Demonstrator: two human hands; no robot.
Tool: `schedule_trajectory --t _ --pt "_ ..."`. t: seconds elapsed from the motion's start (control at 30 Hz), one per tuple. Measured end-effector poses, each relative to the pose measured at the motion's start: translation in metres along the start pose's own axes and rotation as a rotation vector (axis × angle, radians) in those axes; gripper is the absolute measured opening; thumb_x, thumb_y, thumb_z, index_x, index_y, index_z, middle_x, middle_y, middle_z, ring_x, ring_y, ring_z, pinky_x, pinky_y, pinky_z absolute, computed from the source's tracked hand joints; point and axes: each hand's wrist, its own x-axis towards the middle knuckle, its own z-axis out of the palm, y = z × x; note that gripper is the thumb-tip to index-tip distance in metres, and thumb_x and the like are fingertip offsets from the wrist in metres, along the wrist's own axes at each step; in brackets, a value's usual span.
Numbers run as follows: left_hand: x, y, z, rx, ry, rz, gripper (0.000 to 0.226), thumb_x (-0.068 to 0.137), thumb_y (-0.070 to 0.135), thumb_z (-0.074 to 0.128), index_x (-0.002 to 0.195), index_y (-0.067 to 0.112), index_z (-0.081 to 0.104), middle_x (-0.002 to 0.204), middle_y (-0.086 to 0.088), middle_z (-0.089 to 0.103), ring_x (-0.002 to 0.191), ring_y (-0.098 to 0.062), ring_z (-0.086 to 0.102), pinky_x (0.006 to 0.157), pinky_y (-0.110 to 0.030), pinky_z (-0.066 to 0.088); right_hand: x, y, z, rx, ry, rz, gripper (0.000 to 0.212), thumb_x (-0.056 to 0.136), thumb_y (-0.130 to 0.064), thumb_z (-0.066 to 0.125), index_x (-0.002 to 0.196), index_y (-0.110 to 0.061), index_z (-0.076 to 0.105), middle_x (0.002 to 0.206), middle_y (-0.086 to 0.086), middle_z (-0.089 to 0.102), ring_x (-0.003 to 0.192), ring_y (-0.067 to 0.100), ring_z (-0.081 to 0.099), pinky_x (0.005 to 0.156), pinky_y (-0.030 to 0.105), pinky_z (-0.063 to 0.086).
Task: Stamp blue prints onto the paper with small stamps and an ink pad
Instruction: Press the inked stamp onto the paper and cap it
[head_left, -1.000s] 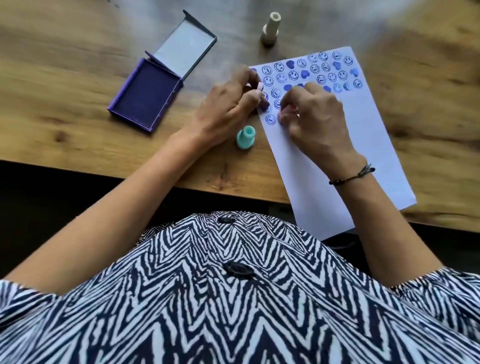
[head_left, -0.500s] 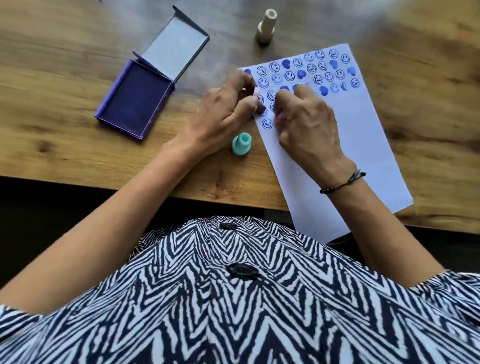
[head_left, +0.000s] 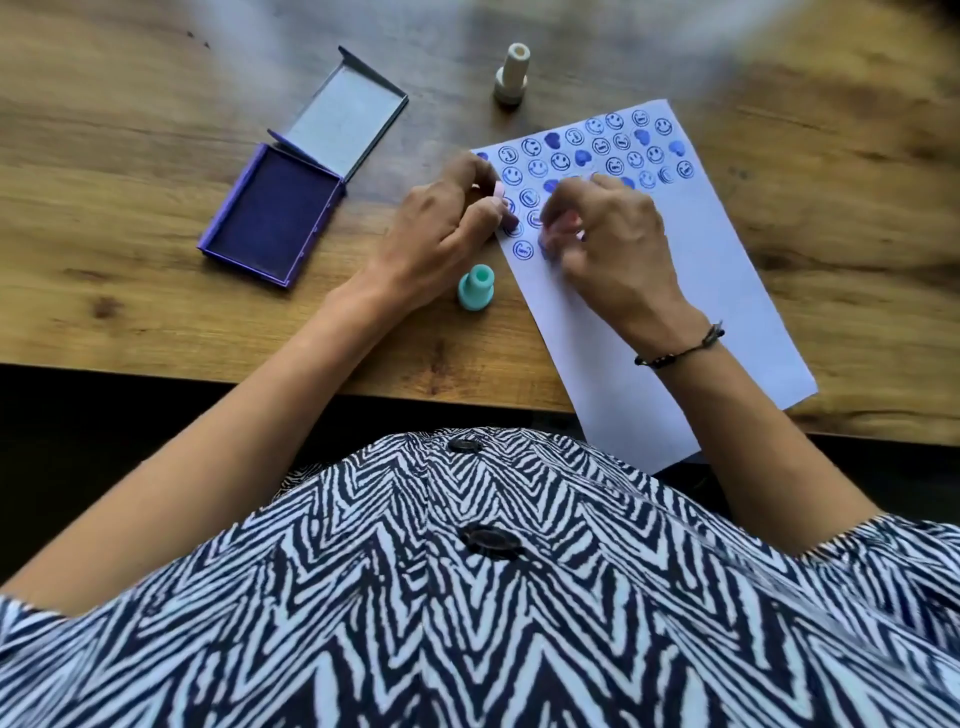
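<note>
A white paper (head_left: 701, 312) lies slanted on the wooden table, its upper part filled with several blue smiley and heart prints (head_left: 597, 150). My right hand (head_left: 613, 239) hovers over the paper's left side, fingers pinched on a small pinkish stamp (head_left: 565, 222) that is mostly hidden. A blurred blue mark (head_left: 545, 250) shows just below those fingertips. My left hand (head_left: 441, 234) rests at the paper's left edge, holding a pale pink stamp (head_left: 497, 193). The open purple ink pad (head_left: 270, 218) sits to the left.
A teal stamp (head_left: 475, 288) stands upright just below my left hand, beside the paper. A cream stamp (head_left: 511, 78) stands upright beyond the paper's top edge. The ink pad's grey lid (head_left: 343, 124) is folded back. The table's near edge (head_left: 208, 371) runs close to my body.
My right hand has lifted slightly off the paper, and a blue mark now shows beside the lowest smiley print. My left hand has stayed at the paper's edge.
</note>
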Motion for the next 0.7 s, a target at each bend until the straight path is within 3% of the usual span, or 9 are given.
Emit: schedule_trajectory --t 0.07,0.13,0.2,0.3,0.43,0.57,0.7 --pt "0.000 0.001 0.000 0.005 -0.005 -0.006 0.017 0.094 0.012 0.041 0.105 0.001 0.049 0.099 -0.009 0.072 0.099 -0.020 0.065 0.086 -0.030 0.046 -0.006 0.006 -0.011 0.226 0.139 0.092 0.011 0.077 -0.009 0.058 0.084 -0.014 0.065 0.082 0.002 0.066 0.074 0.022 0.063 0.068 0.035 0.053" --pt "-0.001 0.001 -0.001 -0.008 -0.005 -0.012 0.017 0.094 0.011 0.041 0.104 0.001 0.048 0.097 -0.007 0.071 0.098 -0.019 0.065 0.086 -0.030 0.046 -0.013 0.010 -0.022 0.505 0.251 0.187 0.008 0.075 -0.013 0.064 0.080 -0.018 0.066 0.069 -0.011 0.064 0.058 0.012 0.063 0.056 0.032 0.056" --pt "-0.001 0.002 -0.001 -0.037 -0.018 -0.029 0.016 0.093 0.011 0.041 0.104 0.002 0.048 0.097 -0.006 0.071 0.098 -0.018 0.065 0.087 -0.029 0.046 -0.019 0.014 -0.029 0.676 0.299 0.274 0.008 0.074 -0.015 0.067 0.077 -0.022 0.064 0.064 -0.011 0.063 0.048 0.009 0.061 0.050 0.028 0.055" --pt "-0.002 0.002 -0.005 -0.120 -0.038 -0.058 0.017 0.094 0.014 0.043 0.106 0.004 0.049 0.103 -0.008 0.069 0.099 -0.012 0.064 0.089 -0.027 0.047 -0.024 0.014 -0.030 0.803 0.253 0.379 0.010 0.077 -0.013 0.068 0.076 -0.021 0.063 0.066 -0.001 0.064 0.042 0.011 0.060 0.048 0.024 0.051" --pt "-0.008 0.009 -0.012 -0.314 0.022 -0.064 0.018 0.090 0.012 0.051 0.108 0.008 0.053 0.096 0.002 0.061 0.082 0.010 0.056 0.075 -0.007 0.043 -0.024 -0.002 -0.027 1.009 0.139 0.398 0.008 0.080 -0.008 0.066 0.081 -0.014 0.062 0.069 0.005 0.062 0.045 0.013 0.058 0.054 0.027 0.055" --pt "-0.019 0.017 -0.012 -0.522 0.007 -0.078 0.020 0.087 0.005 0.054 0.108 0.004 0.054 0.093 0.000 0.060 0.086 -0.003 0.056 0.084 -0.019 0.047 -0.022 -0.025 -0.027 1.163 0.059 0.324 0.007 0.080 -0.008 0.067 0.083 -0.013 0.062 0.073 0.010 0.063 0.052 0.017 0.060 0.059 0.029 0.056" --pt "-0.025 0.024 -0.013 -0.527 0.017 -0.069 0.025 0.087 0.002 0.055 0.111 -0.007 0.053 0.094 -0.003 0.062 0.083 0.001 0.059 0.080 -0.016 0.047 -0.021 -0.038 -0.024 1.185 0.061 0.261 0.007 0.081 -0.007 0.067 0.082 -0.013 0.064 0.065 0.002 0.065 0.053 0.017 0.062 0.059 0.027 0.055"
